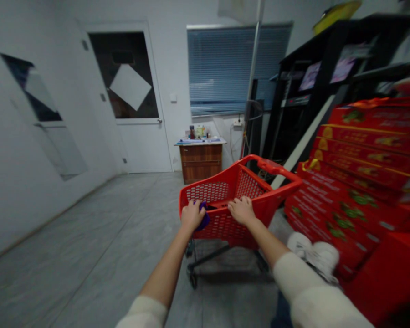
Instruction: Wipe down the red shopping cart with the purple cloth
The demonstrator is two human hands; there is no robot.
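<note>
A red plastic shopping cart [248, 231] stands side-on in front of me, its push handle [271, 166] towards the right. My left hand [192, 215] is closed around a purple cloth [204, 221] at the near rim, close to the cart's left end. Part of the cloth hangs down outside the basket wall. Further right on the same rim, my right hand [242, 209] is closed over the edge, its fingers curled to the inside. The basket's floor is mostly hidden from here.
Stacked red boxes [348, 196] rise close on the right, with white shoes [312, 253] on the floor before them. A brown wooden cabinet [201, 163] with small bottles stands behind the cart. Black shelving [323, 54] is at back right; a white door [140, 146] is at back left.
</note>
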